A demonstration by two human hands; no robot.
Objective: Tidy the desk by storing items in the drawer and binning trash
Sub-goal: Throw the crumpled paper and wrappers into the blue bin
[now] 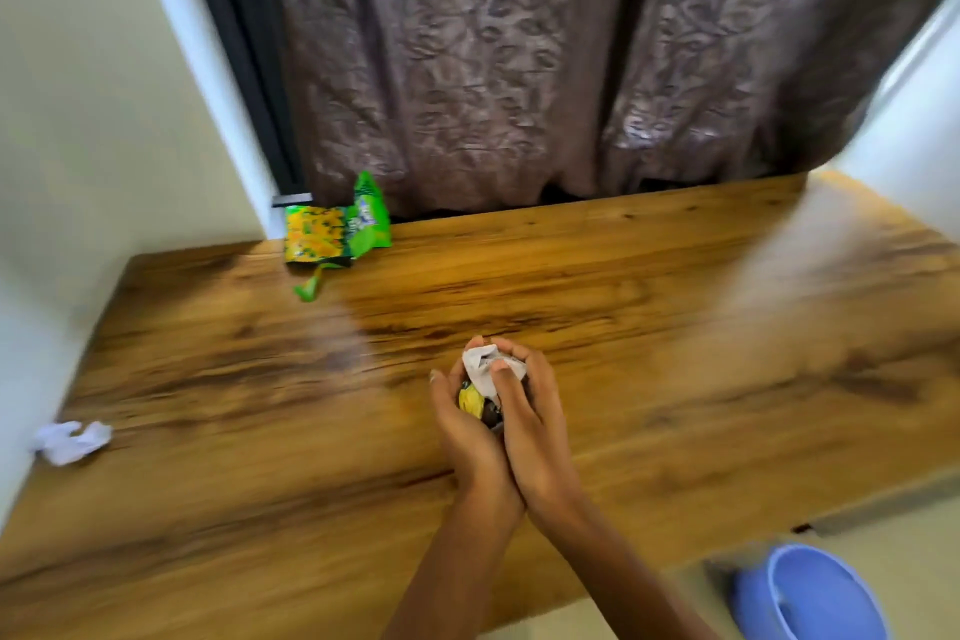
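Over the middle of the wooden desk (675, 327), my left hand (465, 437) and my right hand (535, 426) are cupped together. Between them they hold a bundle of trash (483, 374): crumpled white paper on top and a yellow and dark wrapper below. Fingers of both hands curl round the bundle. A yellow and green snack packet (337, 231) lies at the desk's far left by the curtain, with a torn green strip (310, 287) just in front of it. At the left edge of the desk lies a crumpled white paper (72, 439).
A blue plastic bin (815, 598) stands on the floor below the desk's near right corner. A brown patterned curtain (571, 68) hangs behind the desk. A white wall (78, 120) closes off the left side. The image is blurred by motion.
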